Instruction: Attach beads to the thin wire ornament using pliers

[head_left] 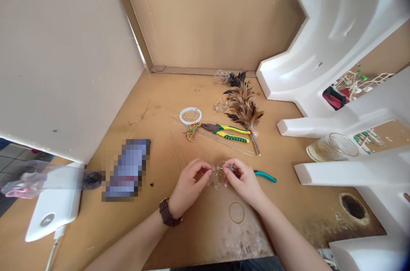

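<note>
Between my two hands, low over the table, is a small piece of thin wire strung with clear beads [219,180]. My left hand [194,178] pinches its left side between thumb and forefinger. From the other side, my right hand [241,177] grips it with thumb and fingertips. A teal-handled tool [267,175] lies by my right hand, its head hidden behind the fingers. Beyond my hands rest pliers with yellow and green handles [232,133], several thin straight wires and colourful thread [191,131] beside a white ring [191,110].
A bundle of brown feathers [241,100] and tangled beaded wire [221,105] lie farther back. A blurred-out phone [129,170] and a white power bank [53,211] are on the left. At right are a glass [331,147], a white moulded frame [288,72] and a table hole [354,208]. A rubber band [236,203] lies in front.
</note>
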Action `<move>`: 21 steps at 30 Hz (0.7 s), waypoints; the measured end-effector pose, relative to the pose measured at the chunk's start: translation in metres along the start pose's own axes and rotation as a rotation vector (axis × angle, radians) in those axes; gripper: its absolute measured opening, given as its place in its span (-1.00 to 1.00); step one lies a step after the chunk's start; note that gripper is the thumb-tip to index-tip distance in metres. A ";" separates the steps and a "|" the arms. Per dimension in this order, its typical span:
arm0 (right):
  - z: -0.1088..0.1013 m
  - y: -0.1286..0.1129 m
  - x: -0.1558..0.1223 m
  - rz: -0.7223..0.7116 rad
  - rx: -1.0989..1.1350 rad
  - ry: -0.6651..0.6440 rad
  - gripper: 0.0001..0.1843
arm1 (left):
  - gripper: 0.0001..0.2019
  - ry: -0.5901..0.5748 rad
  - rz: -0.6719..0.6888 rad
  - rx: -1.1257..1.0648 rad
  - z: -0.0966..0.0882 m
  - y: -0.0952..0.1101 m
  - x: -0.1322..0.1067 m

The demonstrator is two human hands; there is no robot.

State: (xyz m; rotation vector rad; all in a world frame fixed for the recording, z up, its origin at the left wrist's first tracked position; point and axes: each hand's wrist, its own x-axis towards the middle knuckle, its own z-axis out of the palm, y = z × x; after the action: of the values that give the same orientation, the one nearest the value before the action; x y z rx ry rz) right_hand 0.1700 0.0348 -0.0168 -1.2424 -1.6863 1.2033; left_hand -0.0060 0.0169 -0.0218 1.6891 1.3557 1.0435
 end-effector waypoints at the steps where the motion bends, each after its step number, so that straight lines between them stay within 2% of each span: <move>1: 0.000 0.000 0.000 0.008 0.000 0.001 -0.86 | -0.90 -0.004 -0.007 0.001 0.000 0.000 0.000; 3: 0.001 0.002 0.000 0.016 -0.024 0.008 -0.88 | -0.89 -0.020 -0.007 0.006 0.001 0.001 -0.001; 7: -0.001 0.003 0.001 -0.006 -0.104 -0.017 -0.72 | -0.90 -0.085 0.047 0.028 0.000 0.005 -0.002; 12: -0.003 -0.003 0.002 -0.166 -0.181 -0.069 -0.91 | -0.89 -0.147 0.099 0.067 -0.001 0.010 -0.003; 17: 0.004 -0.005 -0.001 0.014 -0.110 -0.094 -0.92 | -0.87 -0.143 0.113 0.117 0.001 0.010 -0.005; 21: 0.009 -0.002 -0.002 0.051 -0.097 -0.098 -0.94 | -0.86 -0.116 0.096 0.126 0.004 0.011 -0.006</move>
State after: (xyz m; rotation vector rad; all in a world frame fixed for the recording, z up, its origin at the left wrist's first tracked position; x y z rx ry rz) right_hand 0.1618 0.0304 -0.0172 -1.3107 -1.8134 1.2432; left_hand 0.0010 0.0085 -0.0140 1.8938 1.3002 0.9144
